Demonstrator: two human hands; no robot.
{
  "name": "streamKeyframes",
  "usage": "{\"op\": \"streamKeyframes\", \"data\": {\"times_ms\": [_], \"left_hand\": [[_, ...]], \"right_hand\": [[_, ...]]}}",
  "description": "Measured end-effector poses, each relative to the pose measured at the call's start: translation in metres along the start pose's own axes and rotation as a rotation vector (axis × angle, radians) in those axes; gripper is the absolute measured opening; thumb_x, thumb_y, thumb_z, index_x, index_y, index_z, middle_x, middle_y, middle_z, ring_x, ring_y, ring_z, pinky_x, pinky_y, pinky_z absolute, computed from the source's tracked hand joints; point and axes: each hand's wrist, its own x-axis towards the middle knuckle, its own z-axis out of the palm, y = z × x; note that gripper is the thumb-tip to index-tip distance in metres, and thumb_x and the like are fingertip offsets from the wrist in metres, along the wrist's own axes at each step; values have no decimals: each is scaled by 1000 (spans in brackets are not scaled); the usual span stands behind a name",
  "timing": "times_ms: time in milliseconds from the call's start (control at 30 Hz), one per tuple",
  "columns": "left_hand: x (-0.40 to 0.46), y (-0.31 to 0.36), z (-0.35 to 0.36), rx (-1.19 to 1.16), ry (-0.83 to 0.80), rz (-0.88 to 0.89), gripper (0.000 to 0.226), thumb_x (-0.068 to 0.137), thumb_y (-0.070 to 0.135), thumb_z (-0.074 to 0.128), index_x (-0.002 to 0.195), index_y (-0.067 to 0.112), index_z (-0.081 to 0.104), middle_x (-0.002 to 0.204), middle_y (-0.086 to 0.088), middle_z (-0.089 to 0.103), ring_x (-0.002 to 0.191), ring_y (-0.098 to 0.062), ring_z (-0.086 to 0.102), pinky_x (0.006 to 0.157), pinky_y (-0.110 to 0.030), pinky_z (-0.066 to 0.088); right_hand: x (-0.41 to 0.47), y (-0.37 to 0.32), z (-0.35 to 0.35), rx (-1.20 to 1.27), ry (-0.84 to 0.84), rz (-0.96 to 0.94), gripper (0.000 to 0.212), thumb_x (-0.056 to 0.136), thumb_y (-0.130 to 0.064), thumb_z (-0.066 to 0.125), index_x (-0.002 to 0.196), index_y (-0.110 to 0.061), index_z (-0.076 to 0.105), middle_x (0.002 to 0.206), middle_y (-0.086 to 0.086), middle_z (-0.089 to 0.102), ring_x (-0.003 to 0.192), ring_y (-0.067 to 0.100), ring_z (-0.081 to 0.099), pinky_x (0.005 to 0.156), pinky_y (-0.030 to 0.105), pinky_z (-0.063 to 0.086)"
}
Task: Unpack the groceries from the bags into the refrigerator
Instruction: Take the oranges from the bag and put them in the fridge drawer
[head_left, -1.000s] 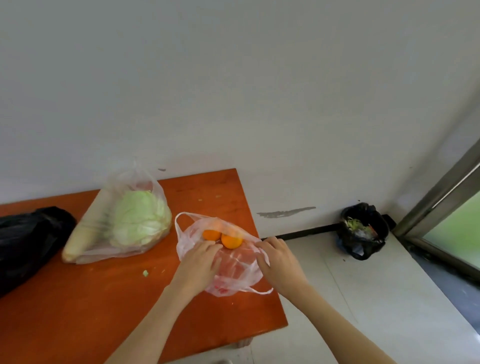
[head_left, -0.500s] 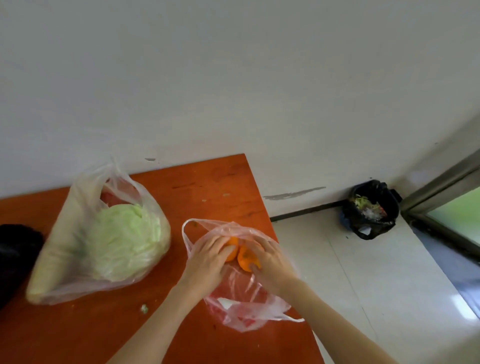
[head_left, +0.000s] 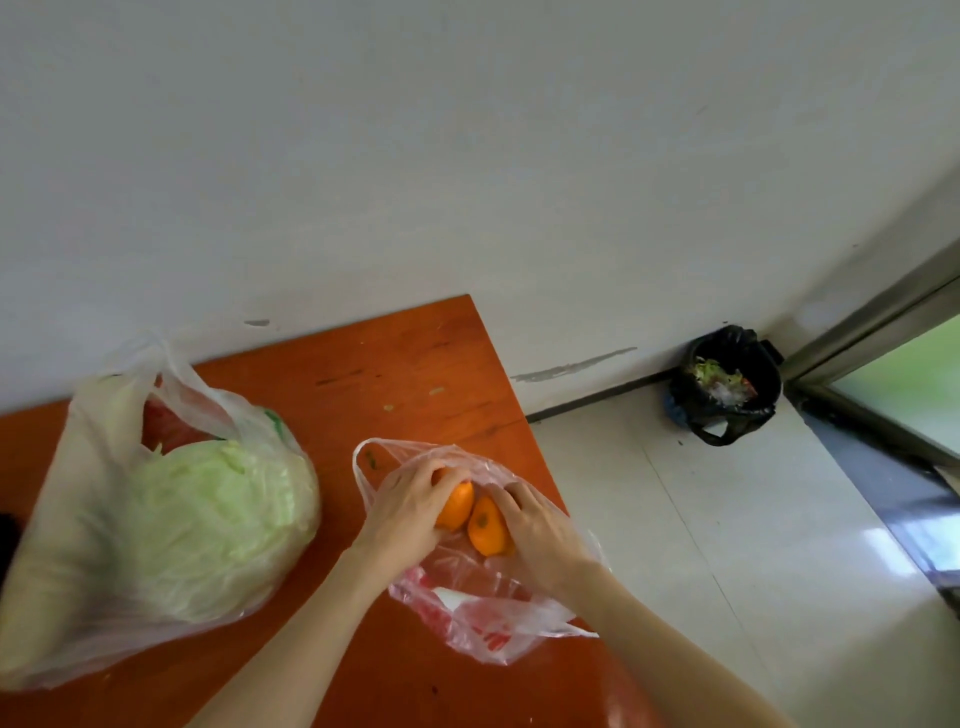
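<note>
- On the orange table, near its right edge, lies the small clear bag, mouth open.
- Left hand curls round one orange inside the bag's mouth; right hand curls round the second orange, which touches the first.
- Left of this bag sits a larger bag holding a cabbage.
- Step in hand, by judgement: taking out the oranges. Next move calls for lifting both clear of the thin plastic; the refrigerator is not in view.
</note>
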Motion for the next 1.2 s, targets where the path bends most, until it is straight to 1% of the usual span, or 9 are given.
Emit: {"op": "streamKeyframes", "data": {"times_ms": [167,267,400,533,733,867,967,1100,1200], "left_hand": [[-1,-3,-8,-248,-31,-113,68,70,39,73,129,35,41,139,2,41,126,-22,44,100,-39,42],[-3,5,-23,-494,45,-218,64,69,36,75,123,37,41,135,8,46,121,-15,47,97,-36,43],[-3,29,-57,-582,139,-218,59,72,32,77,117,40,40,123,9,49,108,-13,50,88,-29,44],[-5,72,-79,-578,195,-139,63,72,31,77,125,31,44,129,4,48,110,-16,50,90,-33,47],[-26,175,-71,-556,76,13,63,77,33,72,129,36,38,126,5,42,108,-13,48,87,-29,45],[-65,265,-43,-560,-17,206,59,73,34,75,120,39,39,118,4,43,101,-13,48,83,-23,39],[-105,338,-17,-542,-104,332,60,73,31,75,122,35,41,113,7,41,99,-14,49,81,-22,38],[-167,428,25,-495,-187,525,64,73,30,76,124,33,39,117,8,37,98,-9,43,78,-16,35],[-214,495,48,-506,-303,676,64,73,28,76,118,41,32,119,10,33,103,-9,43,75,-10,33]], "right_hand": [[-10,0,-13,153,28,62,85,76,-42,71,144,-23,23,145,2,34,130,21,39,104,30,35],[-21,-5,-21,308,108,134,84,73,-44,73,141,-25,29,141,1,41,123,21,46,98,30,41],[-43,-12,-43,508,231,213,81,71,-36,78,138,-26,34,132,-2,46,117,18,49,91,26,42],[-85,-11,-70,609,388,277,78,73,-36,77,138,-27,35,132,-4,45,116,15,48,97,34,46],[-216,11,-75,638,600,491,77,75,-36,75,138,-30,31,133,-5,42,112,11,44,93,29,45],[-338,17,-48,673,764,665,74,75,-32,75,137,-28,34,125,-5,43,105,10,45,83,20,43],[-433,14,-17,714,885,814,72,73,-32,77,133,-29,36,117,-7,44,99,11,48,68,9,39],[-555,0,33,735,1044,982,73,70,-38,79,129,-30,36,122,-6,45,105,14,50,79,22,46],[-641,-17,55,770,1183,1074,68,72,-35,77,127,-31,37,122,-6,44,103,11,48,74,17,44]]}}
